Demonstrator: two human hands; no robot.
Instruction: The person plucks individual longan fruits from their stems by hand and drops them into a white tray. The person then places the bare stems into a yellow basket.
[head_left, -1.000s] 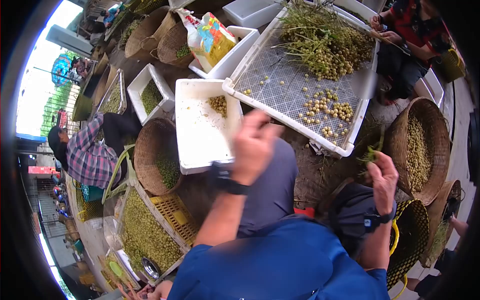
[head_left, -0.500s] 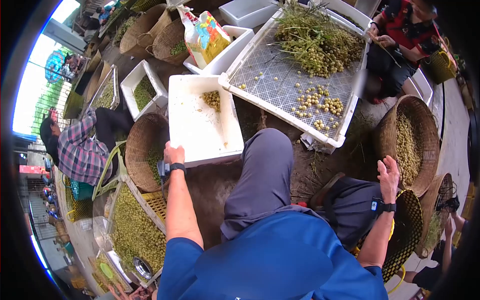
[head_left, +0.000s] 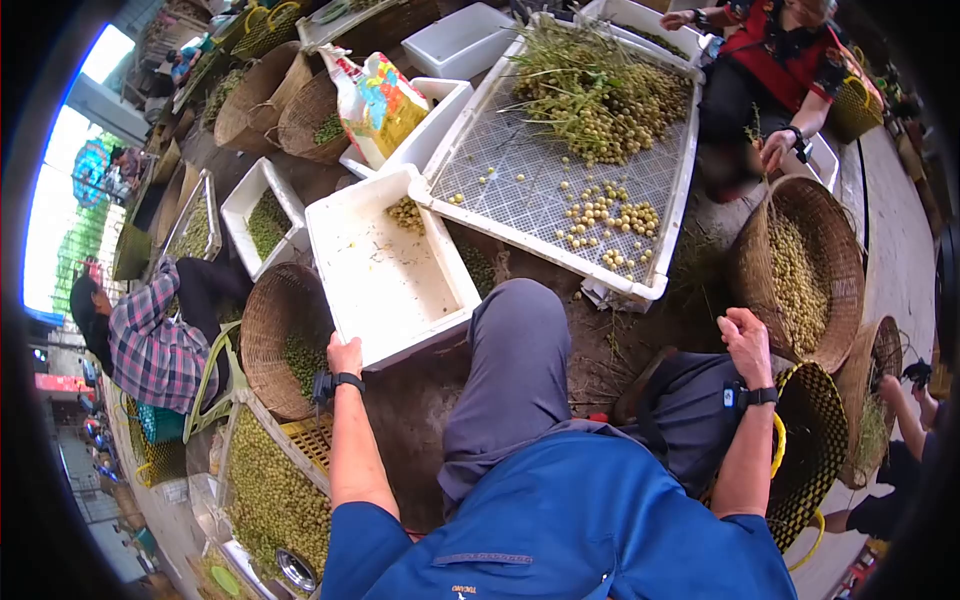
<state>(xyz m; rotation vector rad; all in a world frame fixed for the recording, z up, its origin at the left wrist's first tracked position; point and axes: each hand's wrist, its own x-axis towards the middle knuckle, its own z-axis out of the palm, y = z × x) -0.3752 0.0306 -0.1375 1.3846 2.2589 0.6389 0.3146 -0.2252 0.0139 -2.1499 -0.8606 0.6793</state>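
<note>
**Left Hand on the White Box, Right Hand Beside a Basket of Fruit**

The person's left hand [head_left: 345, 354] has its fingers closed over the near left corner of a white box [head_left: 395, 290], touching the rim. The fingers of the right hand [head_left: 745, 340] are loosely curled, part-way open, with nothing visible in them; that hand is above the right leg, near a wicker basket [head_left: 843, 285] of round pale fruit [head_left: 793, 285].

The white box is in front of the person, to the left of the raised knee [head_left: 520, 345]. A small heap of fruit [head_left: 406, 214] is in its far right corner, and dark bits are scattered on its floor. Whether the box is lifted or resting cannot be told.

Just beyond its right side is a large mesh tray [head_left: 480, 150], its near left corner against or just beside the box. It carries a pile of fruit on green stems [head_left: 600, 95] and a looser scatter of fruit [head_left: 612, 220]. Behind the box, a printed bag [head_left: 385, 105] is in another white container [head_left: 445, 108].

To the left of the box is a second wicker basket [head_left: 262, 325] with small green fruit [head_left: 302, 362]. Farther left sits a person in a plaid shirt [head_left: 158, 345]. Across the tray's right side, another person's hand [head_left: 776, 150] is near the first basket's rim.
</note>
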